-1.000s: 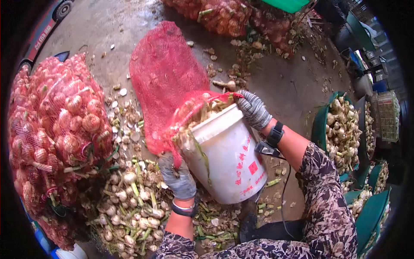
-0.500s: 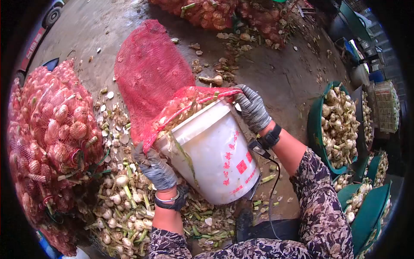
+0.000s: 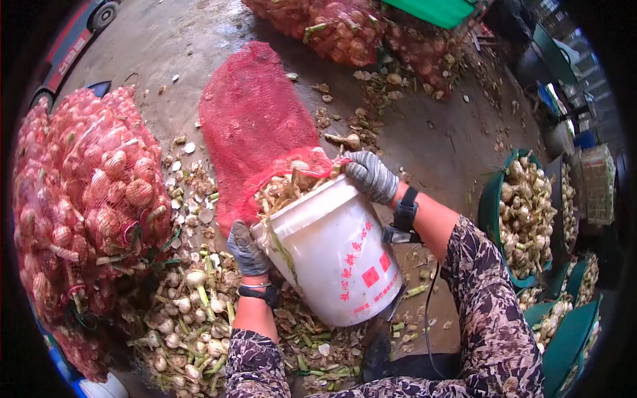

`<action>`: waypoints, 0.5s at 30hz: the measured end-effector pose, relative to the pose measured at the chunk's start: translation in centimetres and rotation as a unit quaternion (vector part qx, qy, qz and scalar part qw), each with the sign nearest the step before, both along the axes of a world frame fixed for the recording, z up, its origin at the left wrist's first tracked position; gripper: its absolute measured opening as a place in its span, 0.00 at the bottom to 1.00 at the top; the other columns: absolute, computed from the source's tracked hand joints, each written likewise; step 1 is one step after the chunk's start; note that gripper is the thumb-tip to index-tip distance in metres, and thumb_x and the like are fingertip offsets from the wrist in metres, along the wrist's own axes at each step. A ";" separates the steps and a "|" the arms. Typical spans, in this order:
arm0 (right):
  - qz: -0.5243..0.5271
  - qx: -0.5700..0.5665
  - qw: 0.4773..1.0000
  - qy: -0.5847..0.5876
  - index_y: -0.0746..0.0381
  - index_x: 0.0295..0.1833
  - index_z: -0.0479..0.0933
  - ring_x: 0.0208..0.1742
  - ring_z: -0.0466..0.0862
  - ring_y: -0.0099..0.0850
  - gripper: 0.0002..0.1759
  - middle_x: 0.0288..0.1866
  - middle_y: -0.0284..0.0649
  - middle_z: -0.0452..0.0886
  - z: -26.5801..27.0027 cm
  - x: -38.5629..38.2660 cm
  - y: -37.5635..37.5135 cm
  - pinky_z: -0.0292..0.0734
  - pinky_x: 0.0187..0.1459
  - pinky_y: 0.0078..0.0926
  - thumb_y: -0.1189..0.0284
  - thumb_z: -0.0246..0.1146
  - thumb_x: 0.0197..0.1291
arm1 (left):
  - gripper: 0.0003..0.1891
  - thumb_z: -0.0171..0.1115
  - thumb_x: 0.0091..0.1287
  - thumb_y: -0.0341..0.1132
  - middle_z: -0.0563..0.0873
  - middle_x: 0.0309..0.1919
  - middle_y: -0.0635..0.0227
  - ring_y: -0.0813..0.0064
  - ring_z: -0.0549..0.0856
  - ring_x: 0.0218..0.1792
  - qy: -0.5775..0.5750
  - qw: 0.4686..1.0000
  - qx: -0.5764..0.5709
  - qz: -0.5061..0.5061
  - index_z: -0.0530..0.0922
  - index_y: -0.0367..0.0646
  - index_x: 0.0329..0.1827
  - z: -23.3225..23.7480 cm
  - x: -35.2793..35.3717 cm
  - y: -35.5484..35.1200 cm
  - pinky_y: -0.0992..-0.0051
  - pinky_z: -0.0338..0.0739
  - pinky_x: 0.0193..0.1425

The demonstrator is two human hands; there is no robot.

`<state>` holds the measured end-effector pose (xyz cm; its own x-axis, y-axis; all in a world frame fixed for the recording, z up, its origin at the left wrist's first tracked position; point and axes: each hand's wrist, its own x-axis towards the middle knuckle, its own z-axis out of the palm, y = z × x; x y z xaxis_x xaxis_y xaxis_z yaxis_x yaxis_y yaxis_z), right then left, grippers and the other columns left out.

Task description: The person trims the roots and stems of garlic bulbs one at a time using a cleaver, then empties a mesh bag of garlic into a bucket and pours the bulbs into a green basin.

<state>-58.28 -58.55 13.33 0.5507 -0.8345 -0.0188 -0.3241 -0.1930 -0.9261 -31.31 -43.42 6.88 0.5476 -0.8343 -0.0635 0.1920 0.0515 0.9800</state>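
A white plastic bucket (image 3: 328,255) with red lettering is tilted away from me, its mouth against the opening of a red mesh bag (image 3: 255,119). Dry husks and trimmings (image 3: 292,191) fill the bucket's mouth. My left hand (image 3: 249,251), in a grey knit glove, is closed at the near left of the rim, where the bag's edge meets it. On the right side of the rim, my right hand (image 3: 373,176), in the same kind of glove, closes round the bucket edge and a corner of the bag. Fingertips on both hands are partly hidden.
A full mesh sack of garlic (image 3: 89,205) stands at left. Loose garlic bulbs (image 3: 192,312) and cut stems cover the ground before me. Green tubs of garlic (image 3: 524,219) line the right side. More full sacks (image 3: 345,30) lie ahead, beside a green container (image 3: 431,10).
The view has shifted, so the surroundings sit lower. The bag's mouth has slid back from the bucket's rim, showing more trimmings. Both hands keep their hold.
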 end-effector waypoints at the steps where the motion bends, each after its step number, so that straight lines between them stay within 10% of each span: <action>1: -0.044 0.001 0.998 -0.034 0.65 0.38 0.79 0.27 0.76 0.34 0.17 0.24 0.47 0.75 0.0 0.7 0.8 0.73 0.35 0.34 0.64 0.51 0.66 | 0.23 0.49 0.76 0.52 0.72 0.21 0.79 0.86 0.71 0.27 -0.024 0.999 0.026 0.033 0.68 0.51 0.22 0.0 -0.3 -0.4 0.78 0.65 0.30; 2: -0.035 -0.028 0.999 0.025 0.65 0.34 0.78 0.26 0.75 0.30 0.18 0.22 0.45 0.74 0.5 0.4 1.2 0.71 0.33 0.34 0.64 0.50 0.66 | 0.22 0.50 0.76 0.50 0.73 0.23 0.76 0.83 0.71 0.27 0.027 0.999 0.022 0.042 0.70 0.49 0.24 0.1 -0.7 -0.2 0.76 0.66 0.31; 4: -0.058 -0.005 0.997 0.045 0.64 0.30 0.77 0.25 0.70 0.25 0.30 0.20 0.34 0.71 1.8 0.3 2.5 0.68 0.30 0.30 0.47 0.49 0.65 | 0.20 0.57 0.73 0.43 0.82 0.50 0.63 0.72 0.79 0.45 -0.445 0.890 -0.059 0.078 0.74 0.38 0.61 -7.1 0.6 1.6 0.69 0.75 0.53; 5: -0.066 -0.017 0.997 0.042 0.64 0.29 0.76 0.25 0.69 0.25 0.30 0.20 0.35 0.70 2.3 0.0 3.2 0.68 0.29 0.30 0.47 0.49 0.65 | 0.30 0.64 0.66 0.37 0.80 0.59 0.53 0.60 0.82 0.52 -0.255 0.965 0.056 0.021 0.67 0.36 0.70 -6.2 0.0 2.5 0.65 0.74 0.58; 10: -0.088 -0.001 0.996 0.018 0.65 0.29 0.78 0.25 0.70 0.22 0.32 0.20 0.31 0.74 6.9 -1.5 6.0 0.67 0.28 0.26 0.44 0.55 0.64 | 0.31 0.66 0.61 0.34 0.81 0.56 0.50 0.54 0.82 0.53 -0.114 0.986 0.097 0.074 0.68 0.35 0.68 -2.6 -3.4 4.9 0.61 0.74 0.60; 11: -0.096 -0.012 0.995 0.027 0.65 0.27 0.74 0.23 0.67 0.23 0.31 0.19 0.31 0.70 8.6 -1.1 6.1 0.65 0.26 0.28 0.45 0.53 0.64 | 0.15 0.57 0.70 0.39 0.79 0.42 0.62 0.67 0.77 0.42 -0.240 0.964 0.046 0.105 0.73 0.38 0.51 1.3 -4.2 4.0 0.68 0.71 0.47; 12: -0.105 -0.022 0.994 0.036 0.64 0.24 0.71 0.20 0.64 0.25 0.31 0.17 0.32 0.66 10.4 -0.7 6.1 0.63 0.24 0.30 0.45 0.52 0.65 | 0.19 0.48 0.78 0.44 0.77 0.29 0.75 0.81 0.71 0.30 -0.362 0.923 -0.006 0.134 0.78 0.41 0.34 4.4 -4.5 3.8 0.74 0.69 0.34; 13: -0.088 -0.017 0.994 0.063 0.63 0.25 0.73 0.20 0.65 0.24 0.31 0.18 0.30 0.67 13.0 -0.9 6.0 0.65 0.24 0.28 0.46 0.52 0.66 | 0.17 0.49 0.78 0.42 0.82 0.30 0.71 0.79 0.76 0.32 -0.172 0.979 -0.005 0.113 0.80 0.37 0.40 6.0 -4.7 4.3 0.74 0.72 0.37; 15: -0.046 -0.114 0.985 0.120 0.61 0.29 0.76 0.20 0.73 0.27 0.20 0.18 0.34 0.69 19.4 0.7 6.5 0.70 0.25 0.27 0.56 0.55 0.66 | 0.13 0.52 0.75 0.37 0.82 0.38 0.66 0.76 0.78 0.37 -0.251 0.962 0.018 0.109 0.78 0.36 0.47 8.8 -5.2 6.8 0.72 0.74 0.41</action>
